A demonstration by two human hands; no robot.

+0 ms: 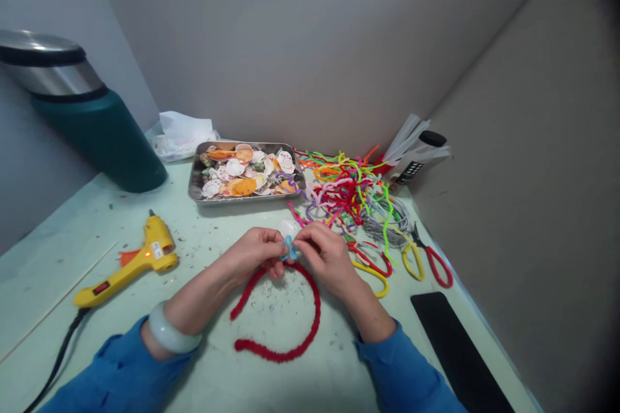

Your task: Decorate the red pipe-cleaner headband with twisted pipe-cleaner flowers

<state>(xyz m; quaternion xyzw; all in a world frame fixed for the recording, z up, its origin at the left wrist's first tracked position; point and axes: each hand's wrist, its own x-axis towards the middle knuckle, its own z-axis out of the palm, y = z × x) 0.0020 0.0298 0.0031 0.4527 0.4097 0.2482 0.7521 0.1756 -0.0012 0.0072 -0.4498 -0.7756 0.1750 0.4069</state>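
My left hand (261, 250) and my right hand (328, 256) meet over the middle of the table, fingertips pinched. Between them is a small light-blue fuzzy piece (289, 249), seemingly bent pipe cleaner; both hands grip it. Right behind it shows a whitish shell-like piece (289, 227); whether it is attached I cannot tell. Under my hands lies a headband (316, 322) wrapped in red fuzzy pipe cleaner, its two ends toward the left. My fingers cover part of its upper curve; whether they touch it is unclear.
A yellow glue gun (140, 261) and thin stick (61, 300) lie left, near a green bottle (104, 135). Behind are a metal tray (247, 201) of shells and tangled pipe cleaners (349, 196). Scissors (436, 261), a black strip (458, 348) and glue sticks (407, 135) are right.
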